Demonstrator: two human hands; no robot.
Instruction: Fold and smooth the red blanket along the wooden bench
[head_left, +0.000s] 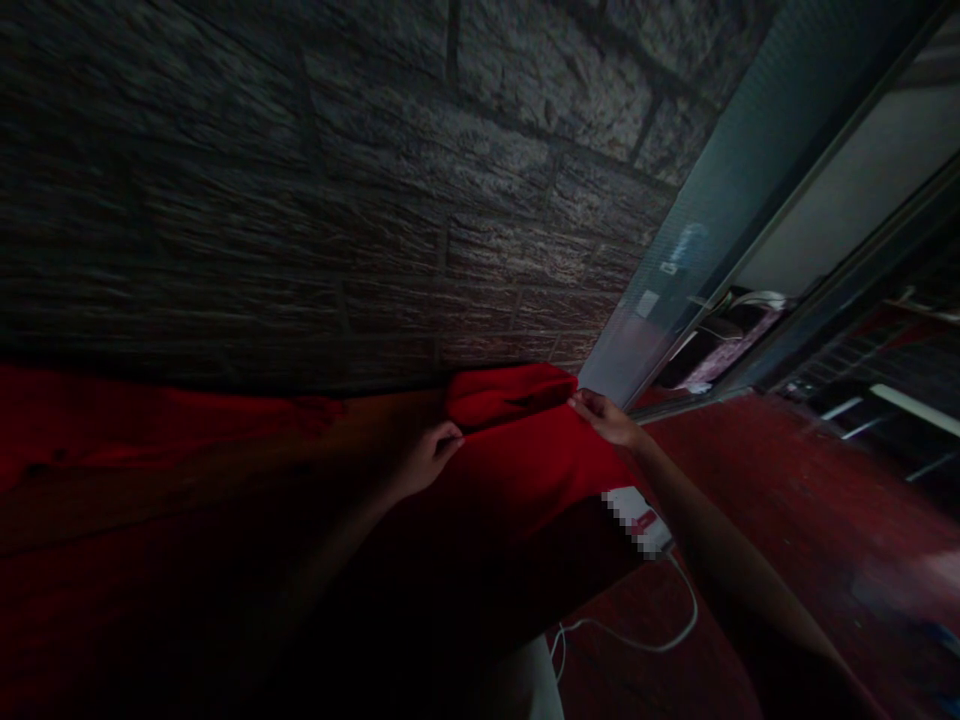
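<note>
A red cloth lies over the dark surface in front of me, its far part bunched into a thick fold near the wall. My left hand pinches the left end of its edge between thumb and fingers. At the right end of that same edge, my right hand is closed on the fabric. Between the two hands the edge runs nearly straight. Deep shadow hides most of the cloth's near side.
Another red cloth lies along the wall at left. A white device with a white cable sits at the surface's right edge. A rough block wall rises behind; a doorway and red floor are at right.
</note>
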